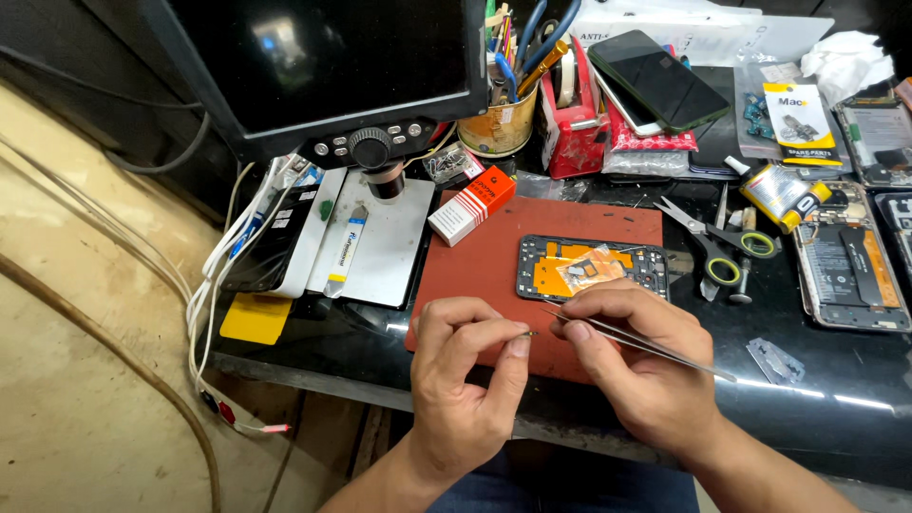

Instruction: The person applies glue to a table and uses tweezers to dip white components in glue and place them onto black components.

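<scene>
Head view: pinched tiny part (pixel 528 332) between left hand (pixel 463 380) fingertips, above red mat (pixel 494 256) front edge. Gripped tweezers (pixel 627 340) in right hand (pixel 638 366), tips touching part. Likely risk: slip w/ excess squeeze, part flicked off table.

I pinch a tiny dark component (pixel 528 333), too small to make out, between my thumb and forefinger just below centre frame. My slim silver tweezers (pixel 635 343) lie nearly flat, slanting from lower right up to the left, tips closed and touching that part. Both sit above the near edge of the red-brown work mat (pixel 494 256).
</scene>
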